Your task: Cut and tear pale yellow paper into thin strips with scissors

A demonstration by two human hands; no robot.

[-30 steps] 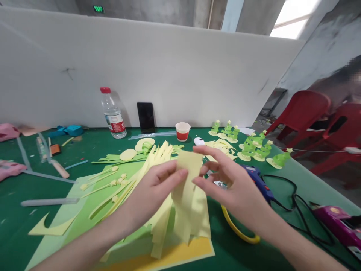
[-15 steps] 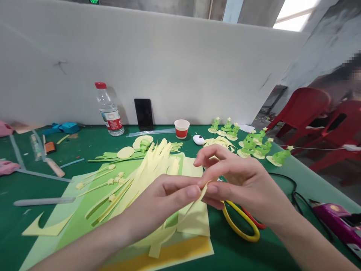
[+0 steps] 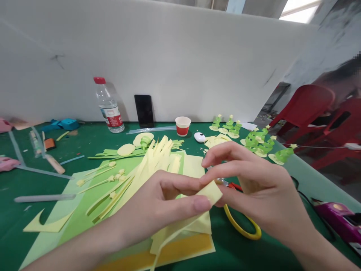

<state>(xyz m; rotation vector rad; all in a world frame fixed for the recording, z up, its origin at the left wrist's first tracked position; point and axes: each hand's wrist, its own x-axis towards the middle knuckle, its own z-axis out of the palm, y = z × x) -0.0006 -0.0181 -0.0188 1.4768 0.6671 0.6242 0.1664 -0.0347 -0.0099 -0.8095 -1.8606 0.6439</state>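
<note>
Yellow paper strip [image 3: 213,192] is in your fingers, up in front of you over the near right part of the sheets, its long tail hanging down to the near edge. Your left hand [image 3: 172,199] is closed in a pinch on it: thumb on the near face, index finger behind. Your right hand [image 3: 254,188] is half curled, index fingertip up against your left fingers, thumb running in behind the strip's end. Thumb tip is hidden, so can't tell if that side grips or just touches.

Containers: you've got a clear bottle [image 3: 109,107] standing far left, red cap on, red label; can't tell the liquid level. Red-and-white paper cup [image 3: 182,127] is upright at far centre, rim up; its inside can't be made out from here. Phone [image 3: 144,111] leans on the white board [image 3: 169,67] between those two.

Beneath your hands: green paper sheets [image 3: 70,216] on the table [image 3: 17,244], with a heap of cut strips [image 3: 143,165] across them and star-ended strips [image 3: 104,183] to its left. Yellow-handled scissors [image 3: 248,236] lie just under your right hand, partly covered. Green spiral ornaments [image 3: 259,141] stand far right; purple glue gun [image 3: 335,222] is near right.
</note>
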